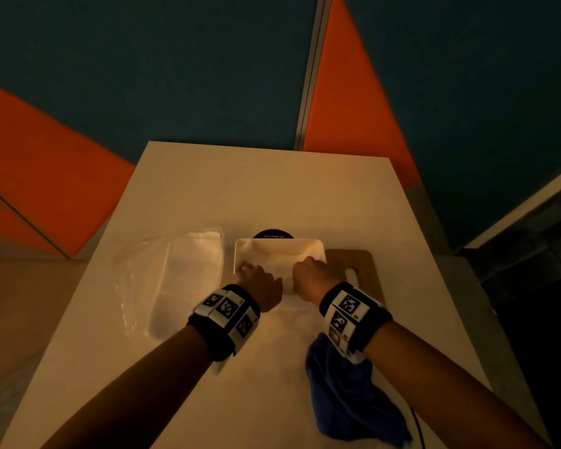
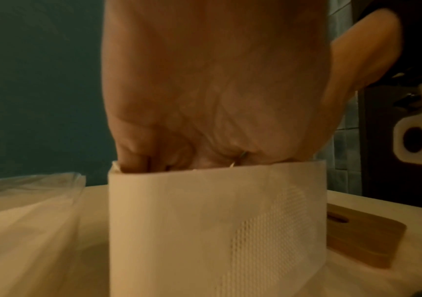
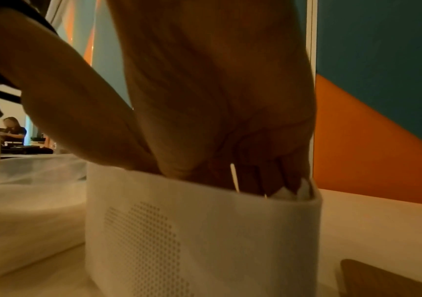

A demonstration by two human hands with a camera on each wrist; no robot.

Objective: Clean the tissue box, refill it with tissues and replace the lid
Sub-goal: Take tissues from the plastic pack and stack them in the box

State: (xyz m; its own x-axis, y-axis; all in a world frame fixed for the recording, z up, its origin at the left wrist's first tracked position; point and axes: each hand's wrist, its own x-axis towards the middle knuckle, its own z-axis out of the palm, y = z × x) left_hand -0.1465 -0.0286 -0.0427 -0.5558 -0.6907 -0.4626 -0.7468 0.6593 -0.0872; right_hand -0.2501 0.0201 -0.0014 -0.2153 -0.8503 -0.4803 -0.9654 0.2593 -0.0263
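The white tissue box (image 1: 240,254) stands lidless in the middle of the table, with white tissues (image 1: 282,254) inside it. My left hand (image 1: 248,270) reaches down into its left end and my right hand (image 1: 306,264) into its right end. In the left wrist view my left hand (image 2: 179,162) sinks behind the perforated box wall (image 2: 205,231). The right wrist view shows my right hand (image 3: 243,176) in the box (image 3: 205,241), thumb and fingers around tissue edges. All the fingertips are hidden inside. The wooden lid (image 1: 353,264) lies flat just right of the box.
An opened clear plastic pack of tissues (image 1: 188,277) lies left of the box. A crumpled blue cloth (image 1: 347,393) sits near the table's right front edge under my right forearm. A dark round sticker (image 1: 273,234) shows behind the box. Orange and teal wall panels stand beyond the table.
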